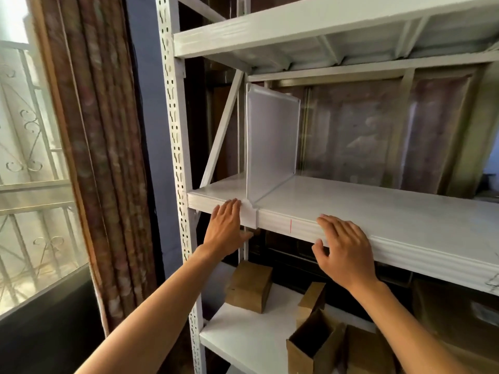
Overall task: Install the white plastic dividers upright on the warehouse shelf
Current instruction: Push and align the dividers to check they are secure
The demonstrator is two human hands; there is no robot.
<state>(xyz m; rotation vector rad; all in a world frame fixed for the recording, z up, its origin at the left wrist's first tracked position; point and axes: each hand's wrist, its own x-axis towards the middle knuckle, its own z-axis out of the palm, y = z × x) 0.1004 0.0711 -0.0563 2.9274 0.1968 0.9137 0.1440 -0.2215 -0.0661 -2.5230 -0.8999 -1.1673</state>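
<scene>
One white translucent plastic divider (271, 141) stands upright on the middle shelf (378, 206) of a white metal rack, near its left end. Its front clip (249, 215) hooks over the shelf's front edge. My left hand (225, 226) lies flat against that edge, fingers extended, fingertips touching the clip's left side. My right hand (344, 249) rests on the shelf's front lip further right, fingers spread, thumb under the edge, holding nothing. A thin red mark (290, 225) shows on the front edge between my hands.
The rack's perforated upright (179, 157) stands at the left, with a diagonal brace (222, 128) behind. Another shelf (324, 31) sits above. The lower shelf (243, 330) carries several brown cardboard boxes (249, 286), one open (314, 344). A curtain (100, 157) and a barred window (29, 157) are at the left.
</scene>
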